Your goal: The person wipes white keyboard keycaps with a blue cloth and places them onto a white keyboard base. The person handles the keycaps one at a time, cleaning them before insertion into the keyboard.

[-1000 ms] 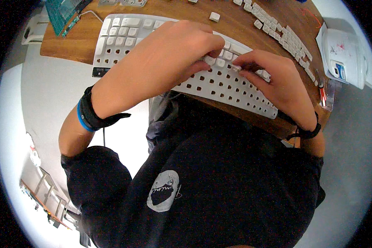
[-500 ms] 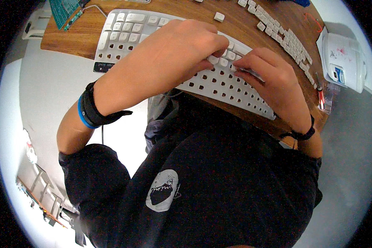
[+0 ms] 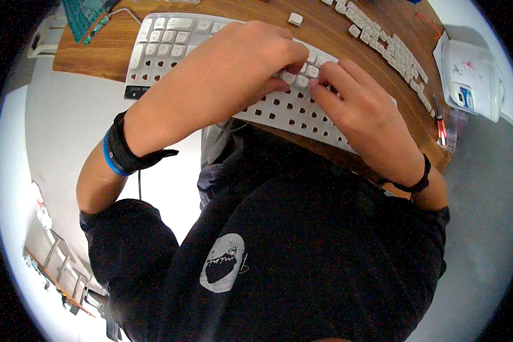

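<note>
Left floor (image 3: 54, 131): bright as I looked on, bleaching to near white at the lower left.
White patch beside the lap (image 3: 174, 182): glared, its detail burnt out.
Right floor (image 3: 479, 216): duller, a cool bluish grey.
Desk (image 3: 97, 56): was moderately lit, its wood tone warm.
Keyboard (image 3: 284, 112): showed pale and fairly clear, its long edges bowed.
Loose keycaps (image 3: 390, 52): looked small and soft toward the upper right.
Left hand (image 3: 268, 54) and right hand (image 3: 359, 102): carried gentle shade under the fingers.
Black shirt (image 3: 325, 245): lost most folds to darkness, speckled with grain.
Ladder (image 3: 68, 262): appeared slanted and hazy.
Corners: fell to black beyond the round fisheye rim.
</note>
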The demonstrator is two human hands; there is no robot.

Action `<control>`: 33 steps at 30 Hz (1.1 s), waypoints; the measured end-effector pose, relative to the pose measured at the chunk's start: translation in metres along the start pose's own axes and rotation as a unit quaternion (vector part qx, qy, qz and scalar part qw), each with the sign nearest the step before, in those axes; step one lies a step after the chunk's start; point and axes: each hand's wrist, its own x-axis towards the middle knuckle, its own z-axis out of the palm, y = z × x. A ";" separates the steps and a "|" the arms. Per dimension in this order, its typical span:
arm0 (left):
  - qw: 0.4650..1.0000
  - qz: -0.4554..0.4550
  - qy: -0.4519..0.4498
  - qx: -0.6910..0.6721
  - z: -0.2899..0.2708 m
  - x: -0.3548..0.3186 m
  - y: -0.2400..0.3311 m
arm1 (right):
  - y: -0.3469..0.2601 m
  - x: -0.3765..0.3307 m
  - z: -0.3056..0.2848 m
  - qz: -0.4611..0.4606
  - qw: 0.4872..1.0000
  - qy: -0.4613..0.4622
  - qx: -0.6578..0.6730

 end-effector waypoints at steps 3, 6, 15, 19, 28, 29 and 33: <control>1.000 0.004 0.000 0.004 -0.002 0.001 0.002 | 0.002 0.001 0.000 -0.010 1.000 0.006 0.004; 1.000 0.024 0.008 0.011 0.000 0.001 -0.003 | 0.003 0.001 -0.001 -0.015 1.000 0.007 0.012; 1.000 0.017 0.011 0.014 0.002 -0.001 -0.004 | 0.013 -0.001 0.005 0.030 0.998 0.001 0.050; 1.000 0.009 -0.004 0.022 -0.002 0.000 -0.001 | 0.010 0.002 0.002 0.023 0.999 -0.016 0.030; 1.000 0.016 0.017 0.010 0.001 0.000 -0.003 | 0.006 0.011 -0.006 0.004 0.999 -0.040 0.022; 1.000 0.019 0.018 0.011 0.001 0.000 -0.003 | 0.007 0.011 -0.007 -0.002 0.999 -0.037 0.025; 0.999 0.019 0.033 0.008 0.005 -0.003 -0.006 | 0.015 0.009 -0.004 -0.013 0.998 -0.030 0.063</control>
